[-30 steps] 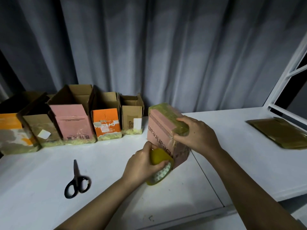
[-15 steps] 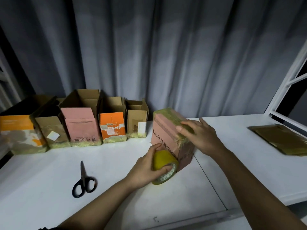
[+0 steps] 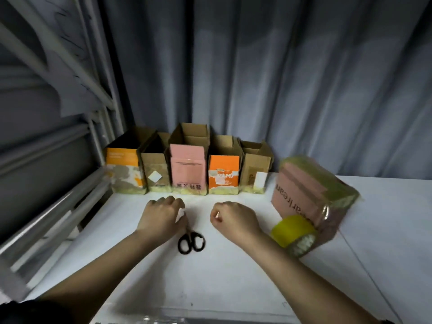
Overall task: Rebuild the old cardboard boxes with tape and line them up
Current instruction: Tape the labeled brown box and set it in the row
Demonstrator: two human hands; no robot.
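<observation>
- The pink box (image 3: 311, 197) lies tilted on the white table (image 3: 233, 277), right of the row and apart from it, its top end wrapped in yellowish tape
- The tape roll (image 3: 295, 235) leans against its near face, seemingly attached by an uncut strip
- The scissors (image 3: 191, 242) lie just below the left hand (image 3: 161, 218), whose curled fingers hover over the blades; actual contact cannot be told
- The right hand (image 3: 233, 218) is loosely curled and holds nothing
- Judged step: fetch scissors, cut tape. Take them by the loops, keep the strip taut, snip near the box
- Five open boxes (image 3: 187, 167) stand side by side against the curtain
</observation>
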